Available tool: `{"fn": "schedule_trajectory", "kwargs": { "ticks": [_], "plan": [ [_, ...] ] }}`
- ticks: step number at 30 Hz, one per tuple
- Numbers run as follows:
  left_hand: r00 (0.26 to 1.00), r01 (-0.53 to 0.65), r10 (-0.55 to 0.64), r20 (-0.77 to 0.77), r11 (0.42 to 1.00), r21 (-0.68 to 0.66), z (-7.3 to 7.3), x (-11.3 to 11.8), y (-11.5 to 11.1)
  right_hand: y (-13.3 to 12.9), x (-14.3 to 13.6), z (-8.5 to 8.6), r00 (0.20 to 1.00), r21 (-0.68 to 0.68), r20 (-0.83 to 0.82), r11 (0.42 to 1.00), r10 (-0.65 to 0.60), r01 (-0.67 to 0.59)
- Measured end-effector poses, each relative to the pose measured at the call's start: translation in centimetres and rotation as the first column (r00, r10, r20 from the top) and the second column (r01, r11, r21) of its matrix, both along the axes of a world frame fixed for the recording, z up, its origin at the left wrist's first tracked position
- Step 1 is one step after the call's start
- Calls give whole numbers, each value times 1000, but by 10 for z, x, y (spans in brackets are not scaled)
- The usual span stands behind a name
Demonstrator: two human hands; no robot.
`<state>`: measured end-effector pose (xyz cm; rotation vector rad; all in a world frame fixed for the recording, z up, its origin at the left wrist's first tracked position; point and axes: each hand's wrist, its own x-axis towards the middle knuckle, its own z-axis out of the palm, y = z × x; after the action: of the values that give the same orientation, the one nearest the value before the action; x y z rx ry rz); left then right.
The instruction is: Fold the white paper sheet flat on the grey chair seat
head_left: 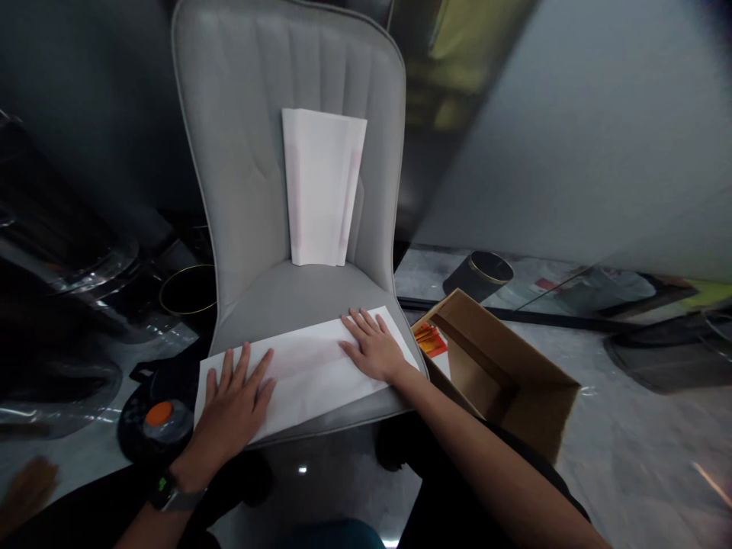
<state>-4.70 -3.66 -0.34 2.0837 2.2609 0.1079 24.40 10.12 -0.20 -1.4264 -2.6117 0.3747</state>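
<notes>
A long white sheet of folded paper (309,377) lies across the seat of a grey chair (245,191). On its left end my left hand (232,404) rests flat with the fingers spread. My right hand (371,347) lies on the right end, fingers apart, holding nothing. Behind them a second folded white paper (321,187) stands upright, leaning on the chair's backrest. Faint pinkish marks show on both papers.
Right of the chair an open cardboard box (537,351) holds orange-red packets (431,340). A black bin (188,291) and a container with an orange lid (158,414) are at the left. A glass wall (600,152) stands behind the box.
</notes>
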Motion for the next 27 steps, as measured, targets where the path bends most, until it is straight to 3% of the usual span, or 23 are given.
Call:
{"fn": "schedule_trajectory", "kwargs": {
  "ticks": [15,27],
  "plan": [
    [1000,13,-13,23,1000,-19,8,5,-3,-2,3,-6,1000,15,14,1000,-6,6],
    [1000,17,-16,12,997,-69,20,11,-12,-5,6,-23,1000,51,18,999,8,-9]
  ]
}}
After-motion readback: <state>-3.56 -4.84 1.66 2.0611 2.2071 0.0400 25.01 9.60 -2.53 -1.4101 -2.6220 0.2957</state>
